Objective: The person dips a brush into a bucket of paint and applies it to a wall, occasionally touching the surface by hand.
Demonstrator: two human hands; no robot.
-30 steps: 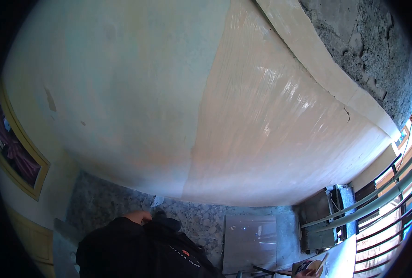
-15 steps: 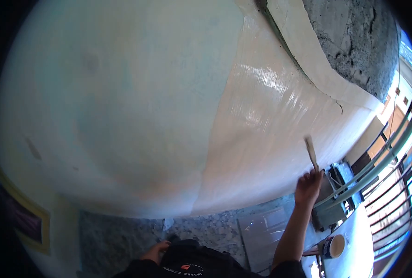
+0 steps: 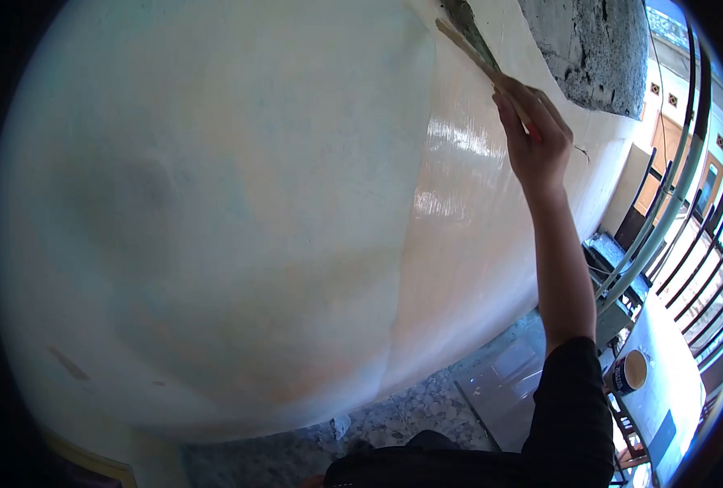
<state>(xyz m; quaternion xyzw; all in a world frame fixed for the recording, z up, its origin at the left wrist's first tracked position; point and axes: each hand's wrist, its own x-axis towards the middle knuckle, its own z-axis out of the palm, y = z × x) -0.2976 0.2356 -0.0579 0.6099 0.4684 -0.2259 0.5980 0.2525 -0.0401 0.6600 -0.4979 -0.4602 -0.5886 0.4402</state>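
My right hand is raised with its fingers closed around a paintbrush. A red bit of the handle shows by the palm. The flat end of the brush points up and left, overlapping the dark crack at the top of the wall. Left of a slanting line the wall is pale green-white; to the right lies a glossy, wet-looking peach coat. Only a sliver of my left hand shows at the bottom edge, its fingers hidden.
A paint tub stands on a white table at right. Behind it run railings. Bare grey concrete juts out at the upper right. Below the wall is a mottled stone-patterned floor.
My right hand has risen with the paintbrush from low by the railing to the crack near the top. The view has shifted, and my left hand has almost left the picture.
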